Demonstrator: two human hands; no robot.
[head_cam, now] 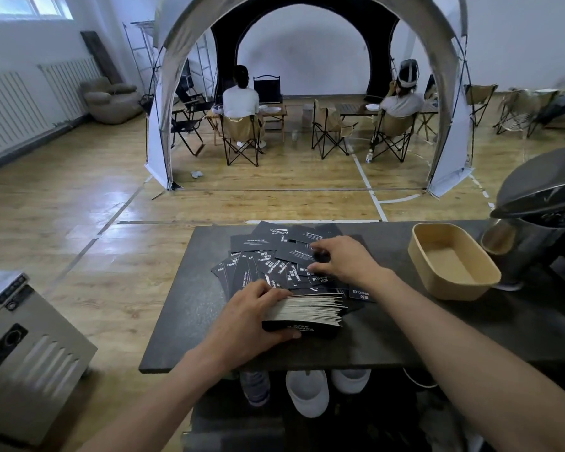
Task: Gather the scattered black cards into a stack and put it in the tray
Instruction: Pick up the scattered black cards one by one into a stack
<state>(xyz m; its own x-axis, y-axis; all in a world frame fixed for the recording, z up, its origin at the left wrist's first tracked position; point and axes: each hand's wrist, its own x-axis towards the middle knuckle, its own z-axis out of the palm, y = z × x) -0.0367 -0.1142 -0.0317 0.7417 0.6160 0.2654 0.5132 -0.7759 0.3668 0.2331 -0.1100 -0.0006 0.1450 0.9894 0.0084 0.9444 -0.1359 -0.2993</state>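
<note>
The left hand (258, 316) grips the stack (310, 308), fingers over its top, thumb along its near side. Just beyond, the right hand (343, 261) arches over the scattered cards (258, 265) on the worktop (183, 321), fingertips down; a pinch can't be told. The tray (460, 290) stands to its right.

One tray (454, 260), one stack (307, 308), black cards (258, 246) past counting.
One counter (183, 321) carries one tray, one gathered stack and overlapping scattered black cards, too many to count; two people (240, 101) sit at upper centre.
</note>
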